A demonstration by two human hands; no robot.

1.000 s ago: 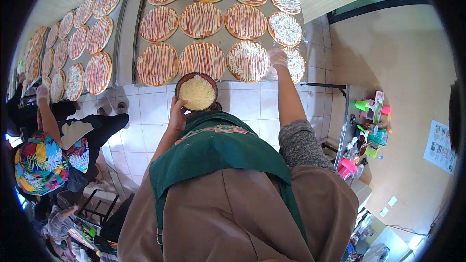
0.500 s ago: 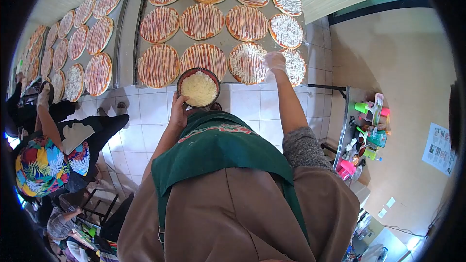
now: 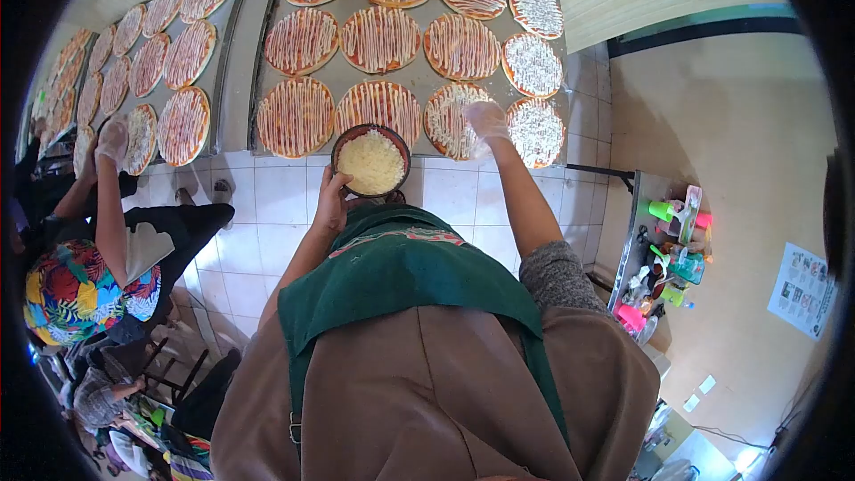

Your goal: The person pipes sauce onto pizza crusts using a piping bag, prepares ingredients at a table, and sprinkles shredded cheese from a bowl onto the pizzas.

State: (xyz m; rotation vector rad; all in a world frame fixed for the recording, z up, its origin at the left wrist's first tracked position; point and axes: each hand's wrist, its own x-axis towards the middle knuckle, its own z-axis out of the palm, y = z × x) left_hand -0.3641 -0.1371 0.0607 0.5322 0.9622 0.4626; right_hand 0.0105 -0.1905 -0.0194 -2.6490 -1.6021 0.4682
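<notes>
My left hand (image 3: pixel 333 202) grips the rim of a dark round bowl (image 3: pixel 338 163) filled with pale grated cheese (image 3: pixel 370 162). The bowl is held at the table's near edge, partly covering a pizza (image 3: pixel 378 109) behind it. Over another pizza (image 3: pixel 448 121) is my right hand (image 3: pixel 488 121), in a clear plastic glove. Its fingers look curled downward, and whatever they hold is hidden. White shreds lie on that pizza over its sauce lines. Right of the hand, a pizza (image 3: pixel 537 134) is thickly covered in white shreds, like the pizza (image 3: pixel 532 65) behind it.
Rows of sauce-striped pizzas (image 3: pixel 381 39) fill the metal table (image 3: pixel 252 80). A second table with pizzas (image 3: pixel 184 126) stands to the left, where a co-worker's gloved hand (image 3: pixel 112 140) reaches in. At right is a side table (image 3: pixel 648 185) with cups and utensils.
My right hand has shifted left, further over the partly covered pizza. The bowl stays in my left hand. At the left, the co-worker's gloved hand has come up to the other table.
</notes>
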